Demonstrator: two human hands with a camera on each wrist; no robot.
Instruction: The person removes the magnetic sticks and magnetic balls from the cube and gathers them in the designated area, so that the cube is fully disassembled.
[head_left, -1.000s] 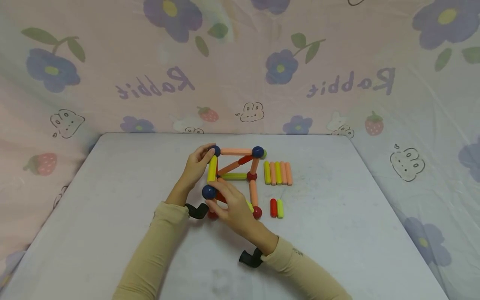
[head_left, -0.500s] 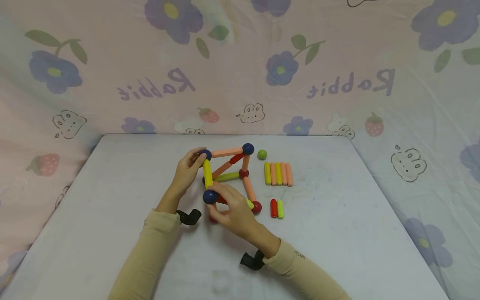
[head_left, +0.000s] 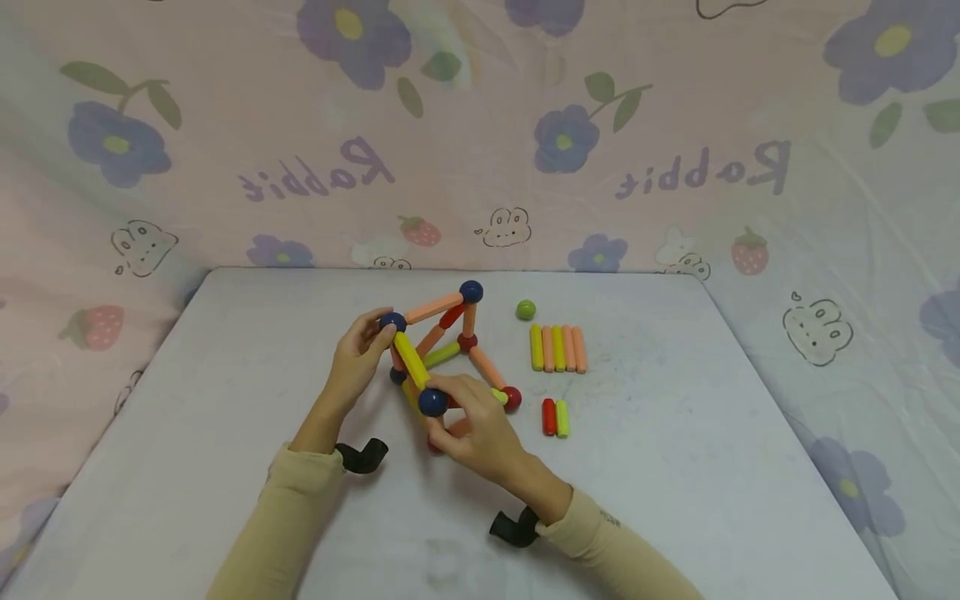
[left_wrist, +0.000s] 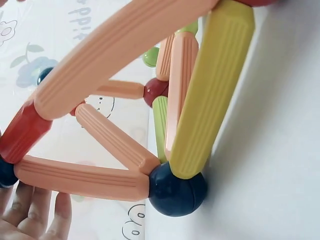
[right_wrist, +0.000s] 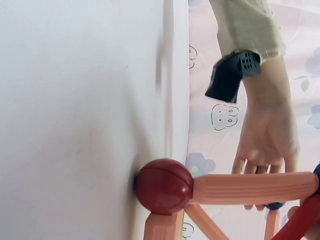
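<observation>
A frame of magnetic rods and balls stands on the table in the head view. My left hand grips the blue ball at its upper left corner. My right hand pinches the nearer blue ball with thumb and fingers. Between these two balls runs a yellow rod. A salmon rod leads to a third blue ball at the back. Low in the left wrist view, a dark blue ball joins several rods. A red ball touches the table in the right wrist view.
Right of the frame lies a row of yellow and salmon rods. Nearer me are a short red rod and a short lime rod. A green ball sits behind the row. A printed cloth hangs along the table's back edge.
The frame has turned counterclockwise, its back swinging left, away from the green ball. My left hand has moved left and nearer me with its corner; my right hand has shifted slightly right and nearer.
</observation>
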